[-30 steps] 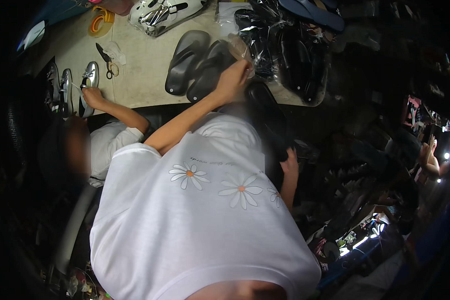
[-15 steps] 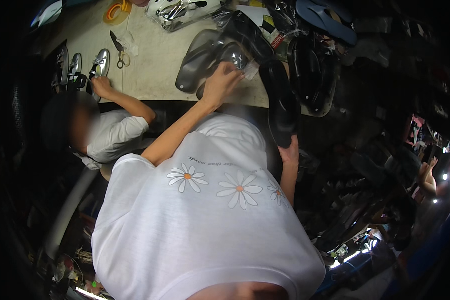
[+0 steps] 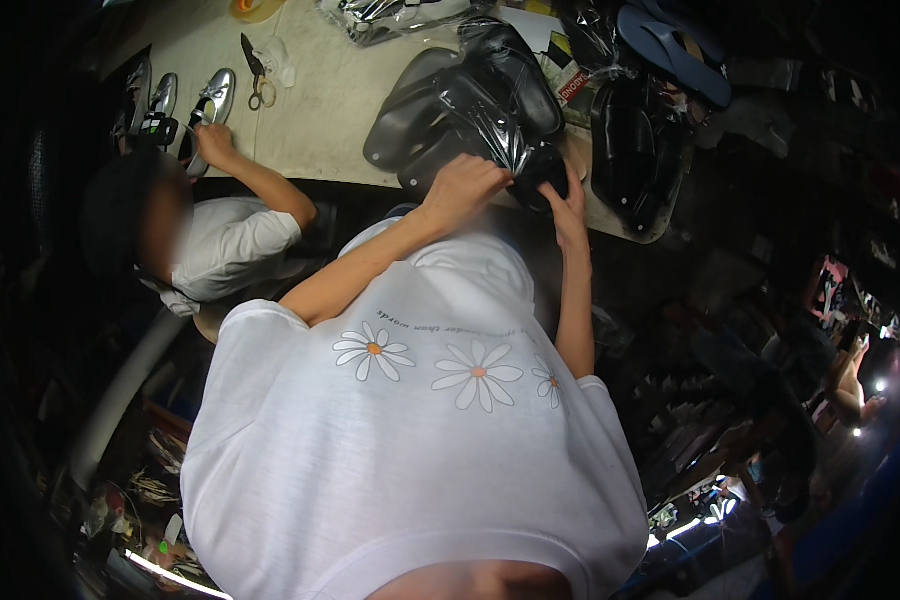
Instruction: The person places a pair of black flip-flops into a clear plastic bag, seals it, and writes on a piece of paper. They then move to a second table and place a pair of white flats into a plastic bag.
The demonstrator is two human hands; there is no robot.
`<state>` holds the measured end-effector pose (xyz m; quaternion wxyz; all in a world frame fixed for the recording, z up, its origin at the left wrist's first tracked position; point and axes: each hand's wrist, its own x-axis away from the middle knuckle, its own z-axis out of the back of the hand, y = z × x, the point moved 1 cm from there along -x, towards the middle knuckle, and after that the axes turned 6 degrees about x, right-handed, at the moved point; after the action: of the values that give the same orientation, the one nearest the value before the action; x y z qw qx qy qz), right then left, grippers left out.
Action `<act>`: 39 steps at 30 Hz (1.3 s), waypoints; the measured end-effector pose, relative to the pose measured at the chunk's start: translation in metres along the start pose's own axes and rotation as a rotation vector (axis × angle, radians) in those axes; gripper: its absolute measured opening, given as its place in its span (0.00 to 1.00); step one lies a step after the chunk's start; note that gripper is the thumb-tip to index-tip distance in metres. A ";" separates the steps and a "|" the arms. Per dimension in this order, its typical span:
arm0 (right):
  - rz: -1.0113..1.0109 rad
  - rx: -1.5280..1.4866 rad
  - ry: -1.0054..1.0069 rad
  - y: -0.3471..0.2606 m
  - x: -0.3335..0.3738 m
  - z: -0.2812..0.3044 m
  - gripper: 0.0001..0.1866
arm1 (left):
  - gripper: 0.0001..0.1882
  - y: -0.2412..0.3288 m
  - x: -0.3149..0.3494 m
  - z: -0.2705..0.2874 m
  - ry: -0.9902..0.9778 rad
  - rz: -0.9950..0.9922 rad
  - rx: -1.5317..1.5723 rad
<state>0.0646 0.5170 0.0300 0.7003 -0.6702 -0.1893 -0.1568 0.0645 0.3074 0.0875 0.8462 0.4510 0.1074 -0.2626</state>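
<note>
My left hand (image 3: 465, 190) has its fingers closed on the edge of a clear plastic bag (image 3: 492, 125). The shiny bag stretches away over dark footwear, at the table's near edge. My right hand (image 3: 568, 208) grips the near end of a black slipper (image 3: 543, 172), thumb on top. The slipper's far part lies in or under the clear plastic; the glare makes it hard to tell which. Beside it to the left rests another dark slipper (image 3: 395, 125) under thin plastic. Black slippers in plastic (image 3: 625, 150) lie right of my right hand.
A co-worker's hand (image 3: 215, 145) touches a silver shoe (image 3: 213, 95) at the table's left. Scissors (image 3: 255, 70) and a tape roll (image 3: 257, 8) lie on the pale table (image 3: 320, 110). A blue flip-flop (image 3: 675, 60) sits at the far right.
My right hand has brought the black slipper up and left to the plastic bag at my left hand. My left hand has shifted slightly down and right, still pinching the plastic.
</note>
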 end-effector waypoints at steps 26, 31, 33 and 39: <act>0.505 0.735 0.197 0.006 -0.052 -0.066 0.24 | 0.10 0.002 -0.021 0.029 -0.258 0.090 -0.085; -0.126 0.562 0.191 0.037 0.012 -0.014 0.32 | 0.20 -0.021 -0.064 0.011 -0.042 -0.166 -0.153; -0.364 0.188 0.212 0.050 0.020 -0.003 0.34 | 0.22 -0.031 -0.077 -0.020 -0.275 -0.317 -0.385; -0.330 -0.100 0.175 0.069 -0.019 -0.005 0.31 | 0.23 -0.031 -0.114 -0.046 -0.703 -0.153 -0.263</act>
<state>0.0809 0.5153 -0.0394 0.6447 -0.6478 -0.2270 -0.3365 -0.0457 0.3710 0.0868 0.8601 0.2116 -0.1233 -0.4474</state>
